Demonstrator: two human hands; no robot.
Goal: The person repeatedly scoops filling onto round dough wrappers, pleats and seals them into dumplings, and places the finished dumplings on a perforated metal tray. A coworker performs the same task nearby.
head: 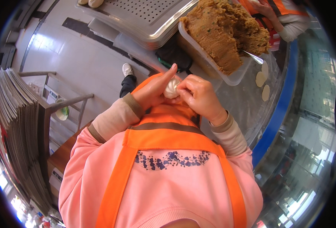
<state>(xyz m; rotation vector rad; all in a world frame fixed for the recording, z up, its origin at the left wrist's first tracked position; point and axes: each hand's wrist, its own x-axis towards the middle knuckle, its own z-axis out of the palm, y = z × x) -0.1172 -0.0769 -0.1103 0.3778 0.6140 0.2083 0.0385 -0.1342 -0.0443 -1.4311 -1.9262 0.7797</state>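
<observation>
A pleated white dough bun (172, 87) lies in my left hand (156, 89), which cups it with the thumb raised. My right hand (199, 92) pinches the folded dough at the bun's right side between thumb and fingers. Beyond my hands stands a clear plastic tub (233, 80) heaped with brown filling (216, 34). The metal handle of a utensil (255, 57) sticks out of the filling. To the right of the tub, several flat round dough wrappers (261, 79) lie on the worktop (237, 105).
Stacked perforated metal trays (156, 28) stand at the top, with pale buns (95, 2) on one corner. A dark cloth-like item (175, 57) lies beside the tub. Another person's arm (287, 31) is at upper right. A rack (71, 104) and a tall stack of trays (16, 119) are at left.
</observation>
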